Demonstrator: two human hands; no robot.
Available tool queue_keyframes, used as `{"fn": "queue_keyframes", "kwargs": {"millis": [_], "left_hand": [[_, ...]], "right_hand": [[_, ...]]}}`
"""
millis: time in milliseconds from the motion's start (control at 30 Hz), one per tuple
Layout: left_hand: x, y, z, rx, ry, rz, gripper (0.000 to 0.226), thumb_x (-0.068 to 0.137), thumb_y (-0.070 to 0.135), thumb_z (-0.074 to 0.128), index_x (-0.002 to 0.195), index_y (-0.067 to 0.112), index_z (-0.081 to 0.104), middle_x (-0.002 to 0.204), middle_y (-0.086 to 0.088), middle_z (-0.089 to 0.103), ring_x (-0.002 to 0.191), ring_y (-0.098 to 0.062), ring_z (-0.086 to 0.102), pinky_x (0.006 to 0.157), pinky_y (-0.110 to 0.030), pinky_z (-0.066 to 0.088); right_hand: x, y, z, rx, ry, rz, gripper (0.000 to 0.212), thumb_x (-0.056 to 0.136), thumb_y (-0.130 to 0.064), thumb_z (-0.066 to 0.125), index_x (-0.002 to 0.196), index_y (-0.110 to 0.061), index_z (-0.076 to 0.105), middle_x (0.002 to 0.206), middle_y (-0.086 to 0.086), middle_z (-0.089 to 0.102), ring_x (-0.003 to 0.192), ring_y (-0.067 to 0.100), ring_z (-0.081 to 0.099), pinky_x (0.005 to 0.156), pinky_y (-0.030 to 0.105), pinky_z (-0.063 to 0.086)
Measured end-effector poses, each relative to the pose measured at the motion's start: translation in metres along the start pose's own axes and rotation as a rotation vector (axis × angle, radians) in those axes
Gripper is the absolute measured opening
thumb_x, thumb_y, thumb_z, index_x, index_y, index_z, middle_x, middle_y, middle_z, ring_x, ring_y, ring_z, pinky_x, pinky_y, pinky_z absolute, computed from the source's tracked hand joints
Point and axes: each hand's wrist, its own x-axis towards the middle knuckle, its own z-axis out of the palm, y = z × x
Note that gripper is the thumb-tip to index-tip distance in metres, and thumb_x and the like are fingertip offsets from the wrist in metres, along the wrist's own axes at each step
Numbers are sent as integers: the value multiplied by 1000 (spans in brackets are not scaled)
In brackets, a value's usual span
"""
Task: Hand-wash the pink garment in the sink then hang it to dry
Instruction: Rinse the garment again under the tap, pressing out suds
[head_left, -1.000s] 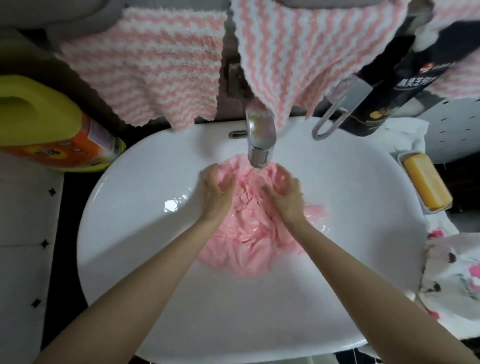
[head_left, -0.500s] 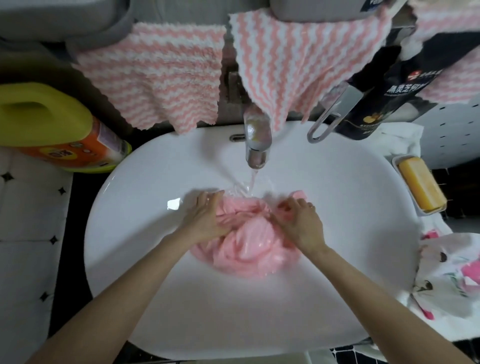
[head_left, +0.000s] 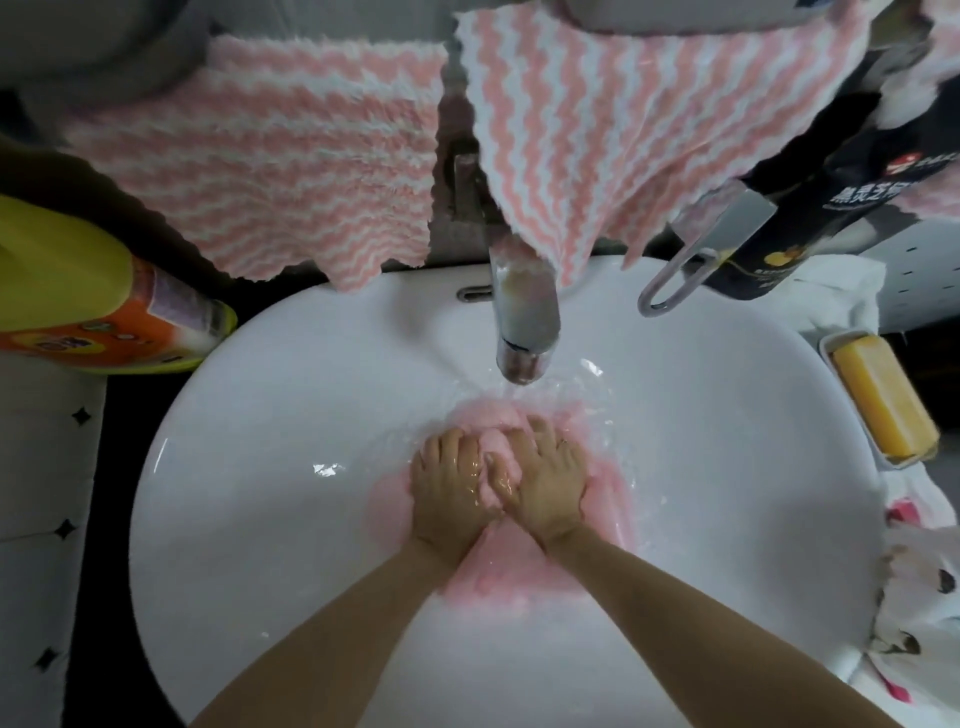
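Pressed garment (head_left: 498, 577) into sink (head_left: 260, 519) under tap (head_left: 524, 322), left hand (head_left: 452, 488) and right hand (head_left: 545, 483) flat, ungripping; washing step, wringing probably next.

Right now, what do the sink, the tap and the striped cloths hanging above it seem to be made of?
Sink: looks like glazed ceramic, glossy white, with a sharp glint of light on its wall.
Tap: metal, probably chrome-plated; reflective, though smeared dull.
Striped cloths: soft fluffy pile, perhaps microfibre, with fuzzy scalloped edges.
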Motion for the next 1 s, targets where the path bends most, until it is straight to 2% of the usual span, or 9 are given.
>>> {"fn": "queue_keyframes", "kwargs": {"millis": [167,233,333,433,567,633,700,800,1000], "left_hand": [[29,-18,14,-25,-62,149,17,83,27,53,91,13,45,75,-8,60,67,-25,59,61,-32,43],[40,-20,14,-30,-216,117,27,81,30,54,100,13,45,79,-5,65,71,-23,65,62,-30,51],[60,-10,-13,-86,-532,-72,37,85,35,55,116,16,47,104,-5,65,97,-25,63,79,-32,50],[69,-13,-49,-558,-773,-337,68,74,46,71,128,23,37,123,3,50,112,-17,51,93,-33,42],[49,-7,-91,-871,-591,-634,75,68,67,53,131,28,39,85,5,51,78,-14,56,68,-26,42],[24,1,-92,-435,-500,-405,65,74,65,40,124,25,51,95,1,52,87,-22,58,70,-31,40],[-6,6,-81,-186,-402,-111,56,74,59,41,113,26,63,116,-5,52,100,-30,56,77,-36,41],[-40,12,-59,-94,-394,-108,59,79,56,45,132,31,49,143,-15,43,126,-36,46,96,-52,39],[-45,29,-30,-44,-305,-149,48,96,39,30,128,15,57,131,-8,56,116,-29,55,96,-46,42]], "right_hand": [[23,1,13,-26,107,108,60,96,-46,31,55,-15,62,77,8,70,43,22,53,55,27,46],[35,-3,11,28,87,157,51,91,-42,38,57,-16,64,62,4,65,43,22,55,51,26,46],[46,-11,-7,192,-93,323,69,96,-57,21,62,-16,64,54,-2,52,49,19,52,48,23,37],[45,-3,-44,537,-359,549,42,89,-61,42,97,-30,70,75,-5,67,70,14,63,65,29,51],[16,5,-102,674,-381,621,25,91,-55,49,111,-44,60,73,-2,66,71,14,62,68,26,49],[-8,1,-108,390,-314,458,43,89,-59,36,120,-38,58,76,-2,64,76,21,59,72,34,48],[-31,-5,-102,166,-300,232,54,86,-62,34,130,-36,53,108,8,61,106,33,54,90,47,45],[-49,-13,-80,125,-407,157,58,89,-69,26,140,-43,39,136,10,44,132,37,36,105,62,29],[-47,-5,-44,53,-374,114,48,89,-49,32,129,-32,53,120,10,60,106,42,56,91,50,45]]}}
